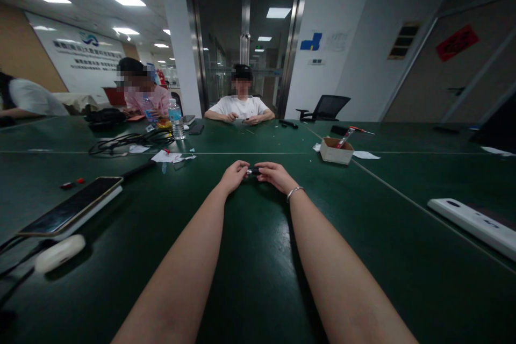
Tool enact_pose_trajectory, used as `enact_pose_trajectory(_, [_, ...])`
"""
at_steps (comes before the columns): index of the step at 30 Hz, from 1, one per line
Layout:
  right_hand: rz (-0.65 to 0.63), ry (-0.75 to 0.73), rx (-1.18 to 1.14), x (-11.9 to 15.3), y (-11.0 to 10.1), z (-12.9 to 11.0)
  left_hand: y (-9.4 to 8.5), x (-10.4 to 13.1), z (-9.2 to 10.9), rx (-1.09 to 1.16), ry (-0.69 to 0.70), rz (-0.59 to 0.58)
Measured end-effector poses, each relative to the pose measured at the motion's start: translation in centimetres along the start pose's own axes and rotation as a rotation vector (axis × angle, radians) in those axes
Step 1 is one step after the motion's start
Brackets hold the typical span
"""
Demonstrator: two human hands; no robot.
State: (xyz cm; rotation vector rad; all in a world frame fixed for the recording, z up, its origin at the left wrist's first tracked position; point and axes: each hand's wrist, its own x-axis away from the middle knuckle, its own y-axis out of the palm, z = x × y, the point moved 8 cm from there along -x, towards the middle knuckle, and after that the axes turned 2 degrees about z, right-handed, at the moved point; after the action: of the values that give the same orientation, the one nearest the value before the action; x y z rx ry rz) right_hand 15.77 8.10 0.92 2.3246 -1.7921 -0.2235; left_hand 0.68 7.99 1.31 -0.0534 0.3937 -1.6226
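A small dark object with a shiny silver end lies between my two hands, just above the green tabletop. My left hand pinches its silver end with the fingertips. The black end is gripped by the fingers of my right hand, which has a silver bracelet at the wrist. Both forearms reach forward over the table. The object is too small to make out in detail, and the fingers hide part of it.
At left are a phone, a white device, black cables and a water bottle. A small box and a white power strip stand at right. A person in white sits opposite.
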Motion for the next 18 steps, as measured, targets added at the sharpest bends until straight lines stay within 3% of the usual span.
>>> enact_pose_trajectory(4, [-0.007, -0.007, -0.001, 0.0, 0.0, 0.0, -0.3, 0.3, 0.7, 0.006, 0.039, 0.04])
enact_pose_trajectory(9, [-0.025, -0.007, 0.001, 0.0, 0.1, 0.0, 0.5, 0.1, 0.4, 0.039, -0.005, -0.046])
enact_pose_trajectory(18, [-0.033, -0.008, 0.016, 0.1, 0.2, -0.1, 0.7, -0.1, 0.2, 0.065, 0.001, -0.069])
